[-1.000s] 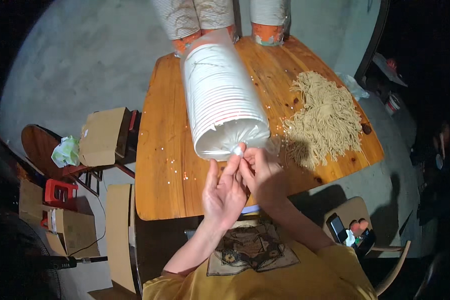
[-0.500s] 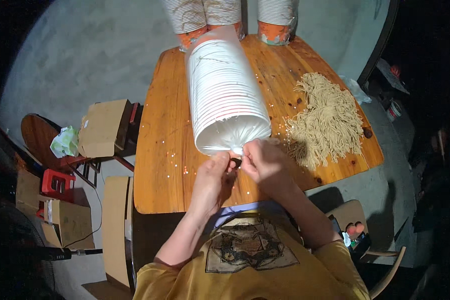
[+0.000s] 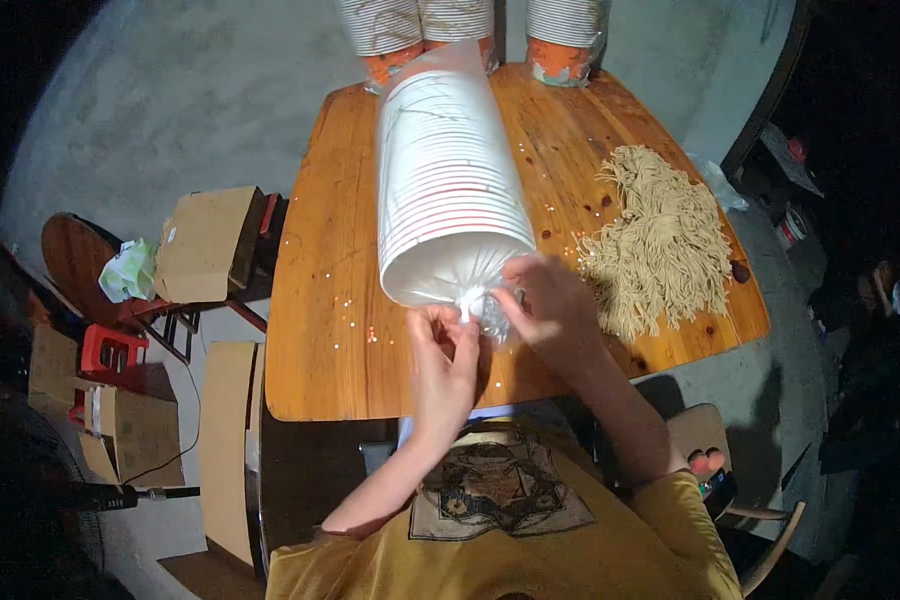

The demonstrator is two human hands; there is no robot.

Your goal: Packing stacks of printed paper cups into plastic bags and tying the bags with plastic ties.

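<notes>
A long stack of white paper cups or bowls (image 3: 450, 165) lies on the wooden table, wrapped in a clear plastic bag (image 3: 490, 320). The stack's open end faces me, and the bag is gathered there into a twisted white neck. My left hand (image 3: 445, 355) pinches that neck just below the knot-like bunch. Beside it, my right hand (image 3: 560, 310) has thumb and forefinger parted near the bunched plastic; its other fingers are curled and partly hidden. The crumpled tail of the bag sticks out between the two hands.
A heap of beige strings (image 3: 660, 245) lies on the table's right side. Small pale and orange bits dot the wooden table (image 3: 320, 250). Several wrapped stacks (image 3: 560, 45) stand at the far edge. Cardboard boxes (image 3: 205, 245) and a red stool (image 3: 113, 350) are off to the left.
My right thumb and forefinger have parted from the bag's neck, where both hands were close together. My left hand has shifted slightly right and now pinches the neck, and the clear tail shows.
</notes>
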